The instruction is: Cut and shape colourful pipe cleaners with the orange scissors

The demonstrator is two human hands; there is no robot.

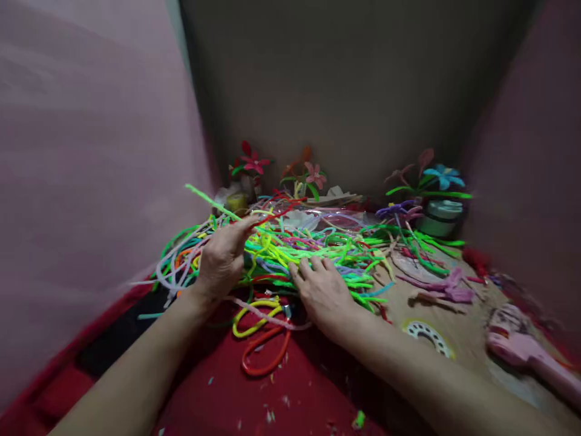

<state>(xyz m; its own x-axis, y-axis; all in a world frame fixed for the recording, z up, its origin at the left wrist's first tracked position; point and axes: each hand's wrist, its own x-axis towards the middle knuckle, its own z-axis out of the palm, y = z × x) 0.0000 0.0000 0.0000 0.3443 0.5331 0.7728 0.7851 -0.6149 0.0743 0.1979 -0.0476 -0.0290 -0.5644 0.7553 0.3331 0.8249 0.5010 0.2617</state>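
Forearms (140, 363), fuzzy stems (313, 251) mostly left-to-right

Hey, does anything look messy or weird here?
Yes, scraps are scattered across the red surface, and a green tuft lies near the picture's bottom edge. They look odd because they're loose bits, apart from the tangled fuzzy stems.

Fuzzy stems (276, 247) were mostly neon green, with yellow, red, lilac and turquoise among them | upper loop (245, 335) was yellow, lower loop (258, 373) orange-red | desk (218, 387) was deep red, flecked with pale scraps (271, 416) | right flower (443, 176) was bright blue, left flower (255, 163) pink | curved plate (423, 329) was white with dark dots | handled tool (512, 348) was pink
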